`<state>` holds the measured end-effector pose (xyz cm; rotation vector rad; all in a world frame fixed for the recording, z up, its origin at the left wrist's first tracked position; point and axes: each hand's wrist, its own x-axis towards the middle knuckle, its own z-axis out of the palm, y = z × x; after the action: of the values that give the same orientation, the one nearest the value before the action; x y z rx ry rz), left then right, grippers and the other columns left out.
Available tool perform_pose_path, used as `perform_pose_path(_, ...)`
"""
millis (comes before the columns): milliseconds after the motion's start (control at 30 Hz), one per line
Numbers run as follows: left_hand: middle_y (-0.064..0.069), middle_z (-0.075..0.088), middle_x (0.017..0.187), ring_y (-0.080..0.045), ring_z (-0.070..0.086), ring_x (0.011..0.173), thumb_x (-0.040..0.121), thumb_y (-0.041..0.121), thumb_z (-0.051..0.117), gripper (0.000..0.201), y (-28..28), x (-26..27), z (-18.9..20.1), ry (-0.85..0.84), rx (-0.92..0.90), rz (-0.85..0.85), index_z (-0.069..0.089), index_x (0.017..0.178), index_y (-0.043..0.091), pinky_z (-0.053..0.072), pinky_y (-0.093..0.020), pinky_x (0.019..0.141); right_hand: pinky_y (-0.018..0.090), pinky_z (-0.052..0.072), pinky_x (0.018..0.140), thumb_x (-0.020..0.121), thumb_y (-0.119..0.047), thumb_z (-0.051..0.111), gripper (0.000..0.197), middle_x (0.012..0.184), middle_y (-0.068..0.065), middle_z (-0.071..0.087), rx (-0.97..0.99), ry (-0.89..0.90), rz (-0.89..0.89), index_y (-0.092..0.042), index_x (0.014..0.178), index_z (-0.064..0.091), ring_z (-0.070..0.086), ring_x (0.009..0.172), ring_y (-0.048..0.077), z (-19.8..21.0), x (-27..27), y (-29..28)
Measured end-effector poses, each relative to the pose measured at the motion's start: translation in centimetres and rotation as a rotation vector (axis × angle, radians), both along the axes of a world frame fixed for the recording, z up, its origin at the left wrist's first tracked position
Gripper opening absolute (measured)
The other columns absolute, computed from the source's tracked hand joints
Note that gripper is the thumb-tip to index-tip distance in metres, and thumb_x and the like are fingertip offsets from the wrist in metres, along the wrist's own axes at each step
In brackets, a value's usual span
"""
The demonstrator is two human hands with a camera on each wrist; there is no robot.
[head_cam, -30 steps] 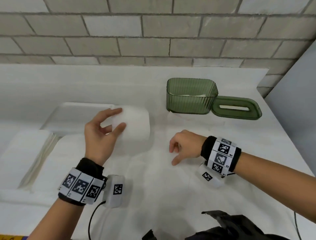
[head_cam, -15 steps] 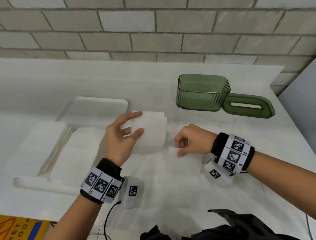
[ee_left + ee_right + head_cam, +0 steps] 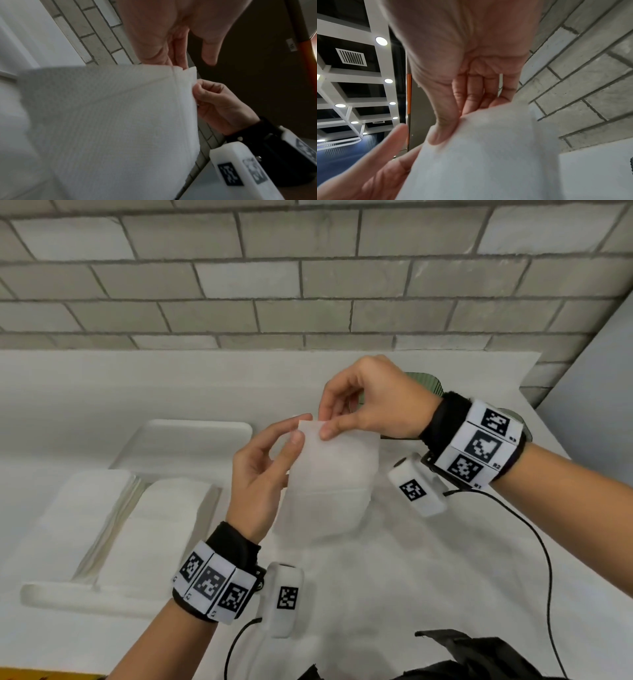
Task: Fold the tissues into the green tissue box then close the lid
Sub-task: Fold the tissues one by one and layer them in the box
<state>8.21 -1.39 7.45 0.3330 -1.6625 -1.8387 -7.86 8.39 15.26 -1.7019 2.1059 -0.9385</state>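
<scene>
1. The left hand [image 3: 263, 474] is raised above the table with its thumb and forefinger curled onto the upper left corner of a thin white square paper tissue [image 3: 334, 470], pinching it there.
2. The right hand [image 3: 373, 402] reaches in from the right, and its thumb and forefinger pinch the same top edge just beside the left hand's grip; the other fingers are curled loosely above.
3. The two hands are close together, almost touching at that corner, both clamped on the tissue.
4. In the left wrist view the tissue [image 3: 120, 121] shows a ribbed texture and a crease running to the pinched corner, where the edges of its layers stand slightly apart.
5. In the right wrist view the right thumb [image 3: 443, 128] presses flat on the tissue's edge.
6. The tissue hangs down from the hands, and its lower part rests in a soft fold on the white table [image 3: 411, 577].
7. The ribbed translucent green plastic tissue box [image 3: 428, 380] stands behind the right hand, mostly hidden by it; only a bit of its rim shows.
8. A sliver of the flat green lid [image 3: 525, 429] shows past the right wristband, on the table beside the box.
9. To the left lie two stacks of folded white tissues [image 3: 161, 525] on a shallow white tray [image 3: 85, 599].
10. A second white tray [image 3: 191, 436] lies behind them.
11. A grey brick wall [image 3: 308, 285] backs the table.
</scene>
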Motion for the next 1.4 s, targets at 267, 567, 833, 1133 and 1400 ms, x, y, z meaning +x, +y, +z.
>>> perform_pose_path(267, 0.012, 0.064, 0.111, -0.012, 0.069, 0.093, 0.073, -0.007, 0.078, 0.066, 0.6, -0.9, 0.4, 0.039, -0.237, -0.008, 0.043, 0.125, 0.010, 0.060, -0.037, 0.062, 0.022, 0.050, 0.073, 0.061, -0.043, 0.086, 0.053, 0.093, -0.005, 0.067, 0.125, 0.060, -0.012, -0.021, 0.103, 0.062, 0.062, 0.082, 0.010, -1.6, -0.9, 0.8)
perform_pose_path(567, 0.000, 0.075, 0.078, -0.011, 0.068, 0.073, 0.067, 0.022, 0.088, 0.018, 0.5, -3.4, -6.0, -0.365, -0.282, -0.044, 0.074, 0.078, 0.017, 0.053, -0.031, 0.066, 0.028, 0.056, 0.078, 0.084, -0.004, 0.067, 0.018, 0.094, 0.007, 0.072, -0.189, -0.708, -0.317, 0.000, 0.100, 0.061, 0.069, 0.085, 0.017, -9.6, -4.9, 9.0)
perform_pose_path(833, 0.001, 0.074, 0.083, -0.013, 0.068, 0.077, 0.069, -0.008, 0.079, 0.026, 2.9, -7.7, -7.0, -0.295, -0.015, -0.160, 0.067, 0.091, -0.002, 0.055, -0.023, 0.071, 0.025, 0.048, 0.065, 0.073, 0.004, 0.076, 0.035, 0.083, 0.003, 0.065, -0.242, -0.842, -0.395, -0.011, 0.085, 0.047, 0.060, 0.072, 0.016, -14.7, -5.5, 13.2)
perform_pose_path(1133, -0.009, 0.076, 0.087, -0.013, 0.069, 0.074, 0.074, 0.002, 0.079, 0.013, 4.4, -9.7, -7.6, -0.366, -0.008, -0.110, 0.075, 0.086, 0.001, 0.054, -0.025, 0.067, 0.017, 0.048, 0.063, 0.071, 0.011, 0.076, 0.023, 0.070, -0.004, 0.061, -0.343, -0.778, -0.549, -0.005, 0.080, 0.062, 0.057, 0.064, 0.005, -15.8, -5.6, 11.7)
perform_pose_path(1400, -0.010, 0.076, 0.087, -0.028, 0.073, 0.083, 0.064, 0.028, 0.087, 0.032, 2.7, -9.5, -10.2, -0.567, -0.060, -0.163, 0.076, 0.086, 0.006, 0.060, -0.043, 0.076, 0.042, 0.056, 0.087, 0.074, 0.005, 0.076, 0.028, 0.098, 0.008, 0.074, -0.246, -0.803, -0.572, -0.007, 0.098, 0.069, 0.070, 0.091, 0.022, -17.7, -6.4, 12.1)
